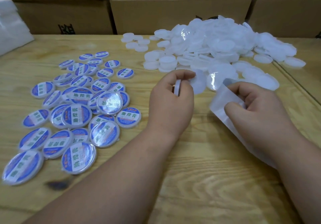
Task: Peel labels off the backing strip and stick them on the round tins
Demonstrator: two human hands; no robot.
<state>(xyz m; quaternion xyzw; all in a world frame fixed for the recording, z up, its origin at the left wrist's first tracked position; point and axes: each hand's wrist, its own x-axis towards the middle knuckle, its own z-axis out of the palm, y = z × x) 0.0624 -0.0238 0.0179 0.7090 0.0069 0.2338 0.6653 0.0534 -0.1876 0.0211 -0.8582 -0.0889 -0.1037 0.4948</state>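
Holding a white round plastic tin (178, 88) on edge between curled fingers and thumb, the left hand (171, 102) is hovering above the middle of the pale wooden table (199, 180). Just to its right, the right hand (257, 107) is pinching a glossy white backing strip (219, 100), which is trailing down beneath the right wrist; any label on it is too hard to make out. Behind both hands, a heap of plain white round tins (217, 46) is spreading across the table's far right. To the left, blue-and-white labelled round tins (76, 112) are lying scattered and overlapping. Brown cardboard boxes (180, 13) are standing stacked along the table's back edge.
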